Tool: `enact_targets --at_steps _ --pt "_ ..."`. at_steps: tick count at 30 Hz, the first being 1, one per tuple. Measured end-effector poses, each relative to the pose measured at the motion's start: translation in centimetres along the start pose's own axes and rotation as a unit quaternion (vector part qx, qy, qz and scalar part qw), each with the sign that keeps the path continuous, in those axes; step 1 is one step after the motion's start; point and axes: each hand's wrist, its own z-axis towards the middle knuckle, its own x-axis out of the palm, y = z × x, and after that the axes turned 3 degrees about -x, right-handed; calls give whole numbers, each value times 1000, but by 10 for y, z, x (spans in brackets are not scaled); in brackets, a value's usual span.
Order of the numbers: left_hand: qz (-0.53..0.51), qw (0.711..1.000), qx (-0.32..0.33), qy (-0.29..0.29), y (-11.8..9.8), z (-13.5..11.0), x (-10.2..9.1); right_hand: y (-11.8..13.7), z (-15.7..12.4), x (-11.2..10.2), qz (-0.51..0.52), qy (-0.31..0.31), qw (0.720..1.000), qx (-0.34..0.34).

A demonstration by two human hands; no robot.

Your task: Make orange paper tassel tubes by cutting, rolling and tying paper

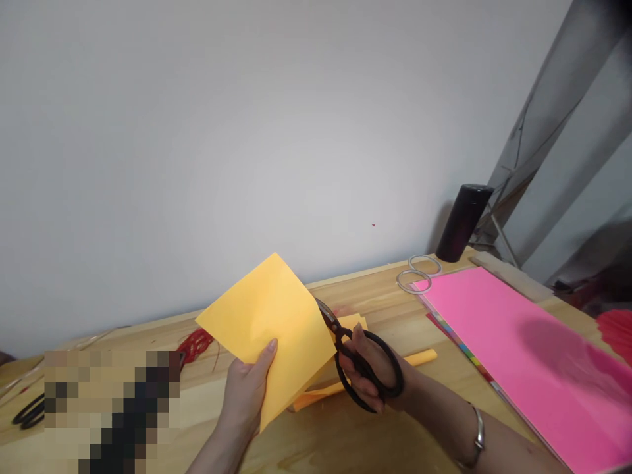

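holding yellow paper [279,322] in left hand [245,383], tilted, up off the bench [281,454] in front of the wall [296,131]. clamped on it with left fingers: thumb on the near face, others out of sight behind. looks layered along the lower right edge; cannot count sheets.

holding scissors [340,334] in right hand [379,361], with right fingers clamped round the black loops. blades at the paper's right edge, partly out of view behind it. cannot tell a true bite from mere touch, nor judge the gap between blades.

progress, by judgement only: probably mid-cut, on the right-hand side. reads as whole at left and top corners; no finished shape to be seen. possibly done: some earlier cutting, going by scrap [358,321] behind the scissors, orange strip [316,396] below the paper and yellow roll [424,357] past the right hand, all on the bench. cannot say whether from the same stock. apparently left: completion of this cut, if begun.

also noted: pink sheets [498,342] to the right, with multicoloured edges beneath; two rings [413,291] at the far corner; black bottle [463,227] upright beyond; red thread [195,345] to the left, well apart from the scissors.
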Motion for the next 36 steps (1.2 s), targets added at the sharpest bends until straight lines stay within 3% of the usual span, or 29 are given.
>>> enact_targets --at_steps 7,22,36 --pt "-10 999 -13 31 3 1 -1 7 -3 2 -6 -2 1000 -1" --pt "-10 999 -36 28 5 2 -3 6 -4 -3 -7 13 1000 -4" --pt "-7 999 -34 42 -1 -3 -1 8 -4 -7 -15 20 999 35"
